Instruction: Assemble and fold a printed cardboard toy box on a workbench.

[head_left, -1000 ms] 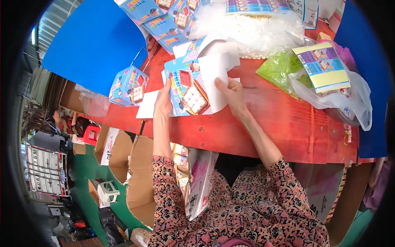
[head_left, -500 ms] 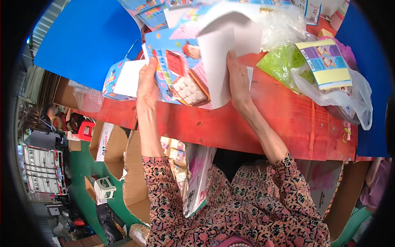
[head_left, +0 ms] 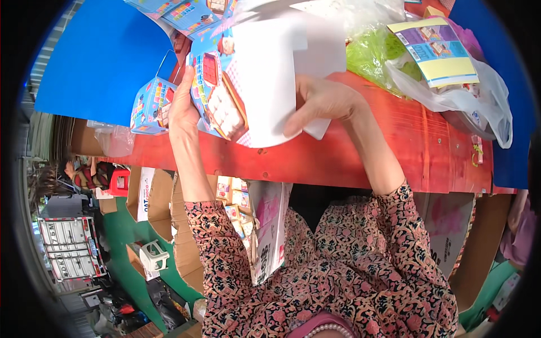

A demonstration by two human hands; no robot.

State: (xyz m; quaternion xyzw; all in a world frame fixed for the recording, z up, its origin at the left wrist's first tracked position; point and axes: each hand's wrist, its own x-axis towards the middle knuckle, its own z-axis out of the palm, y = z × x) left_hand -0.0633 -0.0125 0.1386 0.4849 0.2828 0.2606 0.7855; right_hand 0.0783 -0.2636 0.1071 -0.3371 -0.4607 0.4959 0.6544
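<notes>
A light-blue printed carton (head_left: 220, 104) hangs partly unfolded above the table, with its white inner flaps (head_left: 270, 90) showing. On its left edge, my left hand (head_left: 183, 107) is closed, thumb pointing up. My right hand (head_left: 327, 102) pinches a white flap at the right, its thumb in front and its other fingers hidden behind the board. Left of my left hand stands a similar small blue box (head_left: 151, 107). More such blue cartons (head_left: 189, 17) lie at the far side, partly behind the one I hold.
The red table (head_left: 366, 163) spans the middle. Right of it lie a green plastic bag (head_left: 369, 56), a white plastic bag (head_left: 493, 107) and a yellow-and-purple printed card (head_left: 434, 48). Blue panels (head_left: 101, 67) flank both sides. Below the table edge, an open box (head_left: 270, 225) holds small packs.
The carton has turned and shifted left, with more white flap facing me. My right hand has changed from lying along the flap to pinching it, thumb in front. The view has shifted slightly.
</notes>
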